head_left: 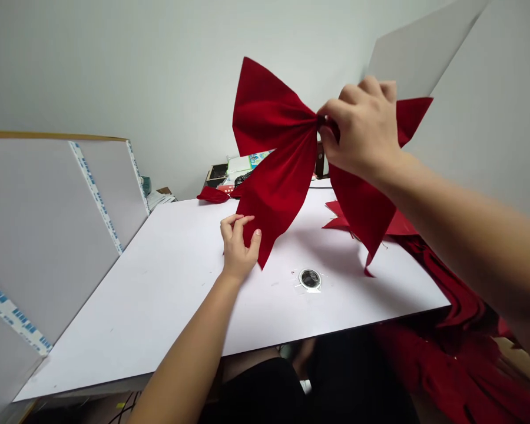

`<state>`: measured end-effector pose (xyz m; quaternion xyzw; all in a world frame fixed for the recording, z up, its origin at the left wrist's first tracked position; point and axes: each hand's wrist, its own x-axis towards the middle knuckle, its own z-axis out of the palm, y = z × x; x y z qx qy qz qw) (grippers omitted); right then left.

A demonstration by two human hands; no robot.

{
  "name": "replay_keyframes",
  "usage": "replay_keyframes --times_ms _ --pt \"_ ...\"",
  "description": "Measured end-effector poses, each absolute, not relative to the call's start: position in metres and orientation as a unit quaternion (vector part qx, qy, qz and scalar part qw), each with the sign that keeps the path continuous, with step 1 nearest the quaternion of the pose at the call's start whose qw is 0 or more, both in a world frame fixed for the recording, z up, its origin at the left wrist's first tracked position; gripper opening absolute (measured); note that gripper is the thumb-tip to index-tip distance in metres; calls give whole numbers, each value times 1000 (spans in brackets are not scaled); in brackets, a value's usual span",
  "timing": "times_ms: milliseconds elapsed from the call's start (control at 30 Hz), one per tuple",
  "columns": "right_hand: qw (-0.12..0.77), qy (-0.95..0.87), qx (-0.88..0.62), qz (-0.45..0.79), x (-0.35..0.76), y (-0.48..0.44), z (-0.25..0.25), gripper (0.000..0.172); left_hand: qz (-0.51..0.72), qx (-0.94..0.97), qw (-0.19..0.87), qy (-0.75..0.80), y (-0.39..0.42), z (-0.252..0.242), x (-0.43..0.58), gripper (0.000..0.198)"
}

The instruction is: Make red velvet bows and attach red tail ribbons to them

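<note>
A large red fabric bow (276, 109) is held up above the white table, its loops spread and two tails hanging down. My right hand (364, 123) pinches the gathered middle of the bow and covers part of its right loop. At the lower end of the left tail is my left hand (239, 244), with thumb and bent fingers apart in front of the fabric. Whether those fingertips press on the tail is hard to tell. The right tail (362, 206) hangs free with its tip close to the tabletop.
A round grommet-like disc (310, 278) is set in the white table (181, 294). Another red bow (214, 195) lies at the back left. Red pieces (397, 224) lie on the right, and more red fabric (459, 365) is heaped below. A white panel (48, 224) borders the left side.
</note>
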<state>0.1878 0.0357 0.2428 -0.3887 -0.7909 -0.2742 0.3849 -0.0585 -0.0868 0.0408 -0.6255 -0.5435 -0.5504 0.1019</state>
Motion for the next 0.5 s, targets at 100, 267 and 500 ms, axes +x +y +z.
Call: replay_keyframes --times_ms 100,267,500 --pt "407 -761 -409 -296 183 30 282 31 -567 -573 -80 -586 -79 30 -58 45" --pt "444 -747 -414 -273 173 21 325 36 -635 -403 -373 -543 -72 24 -54 48" --pt "448 -769 -387 -243 161 10 342 36 -710 -351 -503 -346 -76 34 -53 36"
